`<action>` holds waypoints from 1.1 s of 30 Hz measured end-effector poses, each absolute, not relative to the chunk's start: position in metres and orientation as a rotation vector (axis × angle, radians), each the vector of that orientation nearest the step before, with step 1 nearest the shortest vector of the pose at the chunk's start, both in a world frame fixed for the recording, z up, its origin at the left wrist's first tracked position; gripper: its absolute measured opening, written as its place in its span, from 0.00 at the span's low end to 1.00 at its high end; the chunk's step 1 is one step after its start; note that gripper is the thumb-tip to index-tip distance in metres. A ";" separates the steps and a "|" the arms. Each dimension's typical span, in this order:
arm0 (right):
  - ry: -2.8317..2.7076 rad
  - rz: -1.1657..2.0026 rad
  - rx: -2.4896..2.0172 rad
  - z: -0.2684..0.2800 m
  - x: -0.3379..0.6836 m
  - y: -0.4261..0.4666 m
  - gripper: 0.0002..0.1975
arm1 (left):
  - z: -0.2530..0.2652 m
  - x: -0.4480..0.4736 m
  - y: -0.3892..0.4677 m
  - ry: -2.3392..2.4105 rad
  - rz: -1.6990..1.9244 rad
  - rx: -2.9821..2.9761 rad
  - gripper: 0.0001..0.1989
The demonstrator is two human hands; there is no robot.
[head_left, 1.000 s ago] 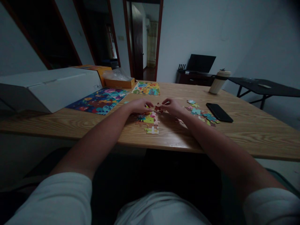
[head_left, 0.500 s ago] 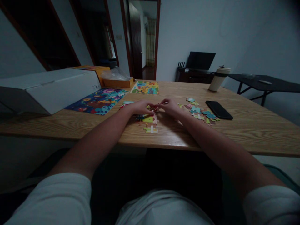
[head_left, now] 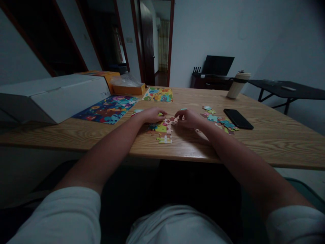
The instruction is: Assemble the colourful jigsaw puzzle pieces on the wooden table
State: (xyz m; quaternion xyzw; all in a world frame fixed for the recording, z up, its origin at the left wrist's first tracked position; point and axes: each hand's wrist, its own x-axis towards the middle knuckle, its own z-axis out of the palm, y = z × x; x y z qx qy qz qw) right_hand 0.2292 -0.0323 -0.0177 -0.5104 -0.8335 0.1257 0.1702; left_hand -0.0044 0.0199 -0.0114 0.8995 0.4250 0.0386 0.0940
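Note:
A partly joined jigsaw puzzle (head_left: pixel 161 128) lies on the table in front of me, with yellow, green, brown and pink parts. My left hand (head_left: pixel 153 115) rests over its upper left edge, fingers stretched out and holding nothing. Pink puzzle pieces (head_left: pixel 170 121) sit at the puzzle's upper right, between my two hands. Just right of them is my right hand (head_left: pixel 188 118), its fingers curved and apart, with the fingertips close to the pink pieces. Whether they touch a piece is hard to see. Part of the puzzle is hidden beneath my left hand.
Loose puzzle pieces (head_left: pixel 222 122) lie to the right, beside a black phone (head_left: pixel 238 118). Farther back stands a white bottle (head_left: pixel 238 85). Picture sheets (head_left: pixel 108 109), a white box (head_left: pixel 68 96) and an orange box (head_left: pixel 129 89) occupy the left side.
My hands were together, pinching a reddish piece above the puzzle. They have now let go and moved apart, the right hand to the right; pink pieces show between them.

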 end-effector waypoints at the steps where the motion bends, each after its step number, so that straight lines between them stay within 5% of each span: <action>1: -2.426 0.322 -1.374 -0.018 0.230 -0.031 0.15 | -0.011 -0.005 0.020 1.225 0.102 2.666 0.26; 33: -2.579 0.186 -1.423 -0.014 0.230 -0.041 0.15 | -0.016 -0.005 0.023 1.135 0.045 2.620 0.27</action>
